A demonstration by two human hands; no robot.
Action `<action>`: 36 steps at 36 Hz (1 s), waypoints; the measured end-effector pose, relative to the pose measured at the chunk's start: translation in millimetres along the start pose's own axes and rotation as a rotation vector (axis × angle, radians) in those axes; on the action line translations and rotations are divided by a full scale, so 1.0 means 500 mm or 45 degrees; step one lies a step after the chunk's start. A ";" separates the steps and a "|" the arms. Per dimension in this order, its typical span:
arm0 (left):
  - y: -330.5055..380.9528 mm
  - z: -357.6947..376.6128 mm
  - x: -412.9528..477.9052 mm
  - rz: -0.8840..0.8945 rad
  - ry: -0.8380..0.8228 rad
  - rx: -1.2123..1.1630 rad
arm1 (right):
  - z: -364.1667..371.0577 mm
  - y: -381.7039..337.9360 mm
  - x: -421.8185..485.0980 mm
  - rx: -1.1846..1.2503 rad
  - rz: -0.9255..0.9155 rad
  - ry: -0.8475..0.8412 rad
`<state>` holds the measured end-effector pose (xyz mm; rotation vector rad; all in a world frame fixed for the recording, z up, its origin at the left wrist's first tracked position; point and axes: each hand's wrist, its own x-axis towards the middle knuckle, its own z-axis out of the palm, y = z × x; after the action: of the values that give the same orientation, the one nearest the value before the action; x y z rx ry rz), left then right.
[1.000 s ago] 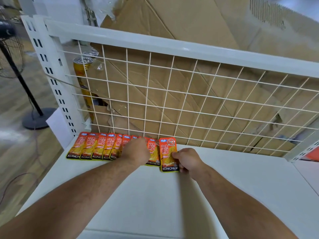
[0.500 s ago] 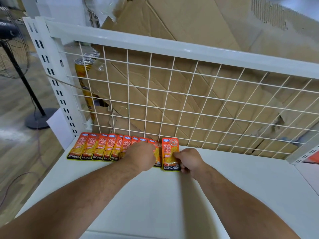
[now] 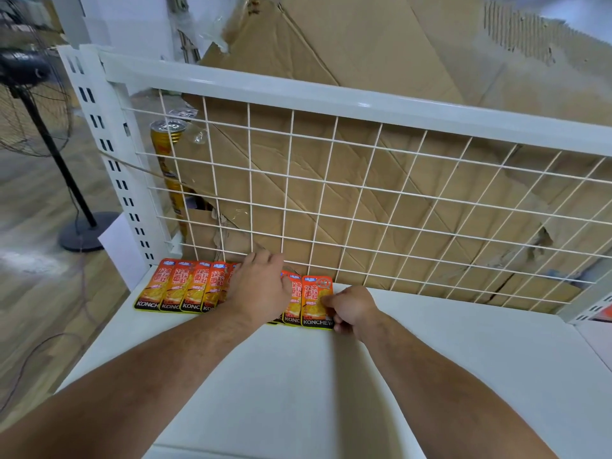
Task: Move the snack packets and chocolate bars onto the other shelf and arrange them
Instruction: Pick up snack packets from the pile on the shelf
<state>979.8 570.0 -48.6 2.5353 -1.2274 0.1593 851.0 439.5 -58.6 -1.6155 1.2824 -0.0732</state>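
Status: partly complete. A row of snack packets [image 3: 185, 288] lies flat and overlapping on the white shelf [image 3: 331, 392], occupying its rear left part against the wire grid panel [image 3: 364, 200]. No chocolate bars are in view (judged not yet moved). The left grip [image 3: 258, 289] rests on the row's middle, fingers extended, holding nothing. The right grip [image 3: 351, 309] pinches the end packet [image 3: 313, 294] at its right edge.

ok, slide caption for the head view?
Left hand rests on the overlapping orange packet row while right hand pinches the end packet on the white shelf.
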 end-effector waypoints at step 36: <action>0.126 0.057 -0.031 0.471 -0.304 -0.060 | -0.115 0.123 -0.124 -1.123 -0.370 0.399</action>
<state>920.0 535.3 -64.3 2.3138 -1.7634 -0.0924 748.3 453.9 -44.4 -2.6266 1.3933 0.0786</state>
